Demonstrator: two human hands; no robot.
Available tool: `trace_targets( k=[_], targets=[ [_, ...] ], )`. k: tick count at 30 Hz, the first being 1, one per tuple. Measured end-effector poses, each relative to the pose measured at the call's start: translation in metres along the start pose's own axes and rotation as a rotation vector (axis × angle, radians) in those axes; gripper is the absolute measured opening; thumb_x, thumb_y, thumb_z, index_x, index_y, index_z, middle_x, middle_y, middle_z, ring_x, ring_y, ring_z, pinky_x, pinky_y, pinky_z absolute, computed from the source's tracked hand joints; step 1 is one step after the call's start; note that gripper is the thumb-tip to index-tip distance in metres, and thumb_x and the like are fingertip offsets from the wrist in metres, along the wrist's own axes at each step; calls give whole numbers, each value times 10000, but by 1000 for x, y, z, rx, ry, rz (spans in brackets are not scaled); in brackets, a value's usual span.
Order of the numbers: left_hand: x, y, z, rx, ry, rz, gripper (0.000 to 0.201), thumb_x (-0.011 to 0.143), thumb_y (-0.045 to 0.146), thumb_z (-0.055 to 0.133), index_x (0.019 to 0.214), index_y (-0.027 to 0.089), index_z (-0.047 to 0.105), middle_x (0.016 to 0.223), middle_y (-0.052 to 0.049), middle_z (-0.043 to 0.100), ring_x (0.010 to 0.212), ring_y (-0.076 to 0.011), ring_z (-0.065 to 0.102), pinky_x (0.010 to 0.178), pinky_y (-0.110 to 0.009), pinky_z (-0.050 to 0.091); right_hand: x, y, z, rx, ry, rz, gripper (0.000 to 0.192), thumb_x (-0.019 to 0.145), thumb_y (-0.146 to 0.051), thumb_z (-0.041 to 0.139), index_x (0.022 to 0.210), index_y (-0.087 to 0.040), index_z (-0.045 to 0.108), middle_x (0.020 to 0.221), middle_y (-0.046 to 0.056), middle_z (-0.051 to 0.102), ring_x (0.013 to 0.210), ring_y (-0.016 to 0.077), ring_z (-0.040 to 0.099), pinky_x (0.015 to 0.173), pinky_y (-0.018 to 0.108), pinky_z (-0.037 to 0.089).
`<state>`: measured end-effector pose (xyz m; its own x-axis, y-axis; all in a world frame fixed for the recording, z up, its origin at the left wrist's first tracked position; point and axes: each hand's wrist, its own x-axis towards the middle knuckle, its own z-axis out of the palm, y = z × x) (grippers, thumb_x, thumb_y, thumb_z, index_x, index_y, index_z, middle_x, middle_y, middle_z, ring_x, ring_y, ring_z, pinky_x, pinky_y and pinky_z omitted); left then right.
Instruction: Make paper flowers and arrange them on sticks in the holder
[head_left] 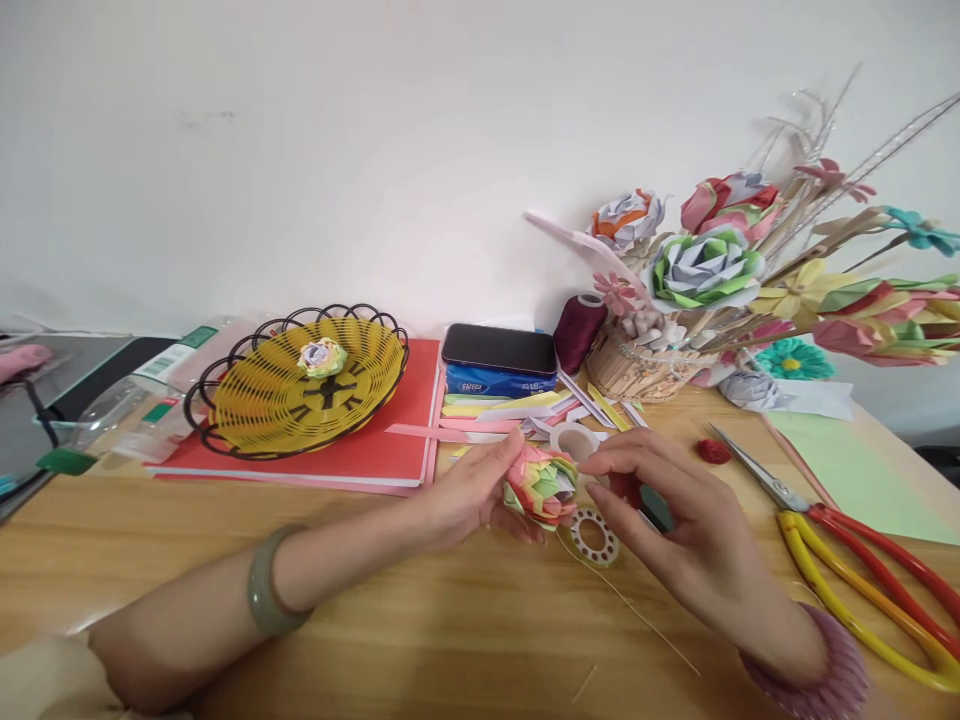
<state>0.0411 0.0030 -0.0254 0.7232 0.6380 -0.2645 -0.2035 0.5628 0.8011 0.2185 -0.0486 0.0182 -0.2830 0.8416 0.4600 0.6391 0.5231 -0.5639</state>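
Observation:
A paper flower (541, 486) with pink, yellow and green petals rests in my left hand (474, 488), the fingers wrapped round its left side and underneath. My right hand (684, 515) meets the flower's right edge, thumb and forefinger close together in a pinch at a petal. Whether a petal tip lies between them is partly hidden. Just below the flower is a tape roll (595, 537) with a holed white core. A thin string (646, 613) runs from under the flower across the wooden table. A white roll (574, 440) stands behind the hands.
Red and yellow scissors (817, 515) lie open at right, beside a small dark red ball (713, 451). Behind are paper strips (517, 408), a phone (499, 348) on a blue pack, and a basket of paper flowers (645, 365). A yellow woven tray (247, 420) sits left.

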Motion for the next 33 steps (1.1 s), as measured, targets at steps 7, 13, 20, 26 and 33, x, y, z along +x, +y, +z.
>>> trace_targets(
  k=[7,13,20,26,33],
  targets=[
    [-1,0,3,125,57,-84,765,675,761,361,831,70,648,583,-71,624,437,-127,568,434,-245,469,-1,-1,1,0,-31,-1,144,836,-166,529,951,-228,588,827,15,590,688,124,558,573,237,462],
    [-2,-2,4,250,107,-103,827,607,829,301,734,83,636,552,-45,599,445,-129,575,467,-255,476,-4,-2,6,6,-43,-129,200,811,-115,550,986,-208,576,879,36,575,806,132,568,673,231,487],
    [-5,-2,3,351,70,-139,812,633,825,247,722,103,608,549,-39,590,466,-144,574,506,-302,487,-5,-5,10,-25,-64,-186,339,786,-96,533,1105,-211,533,1003,71,551,941,166,553,760,277,500],
    [-4,-4,2,335,50,-109,781,663,808,209,691,121,580,552,-48,585,467,-128,550,486,-268,473,-2,-8,11,3,-140,-162,371,736,-116,579,1090,-208,515,1104,86,562,1047,187,536,873,327,473],
    [-7,-3,-1,291,-83,13,771,609,819,298,780,125,589,629,-39,553,532,-134,542,548,-289,479,-2,-6,10,46,-23,-74,253,770,-166,594,995,-221,492,1052,74,602,998,173,578,840,303,498]
  ],
)
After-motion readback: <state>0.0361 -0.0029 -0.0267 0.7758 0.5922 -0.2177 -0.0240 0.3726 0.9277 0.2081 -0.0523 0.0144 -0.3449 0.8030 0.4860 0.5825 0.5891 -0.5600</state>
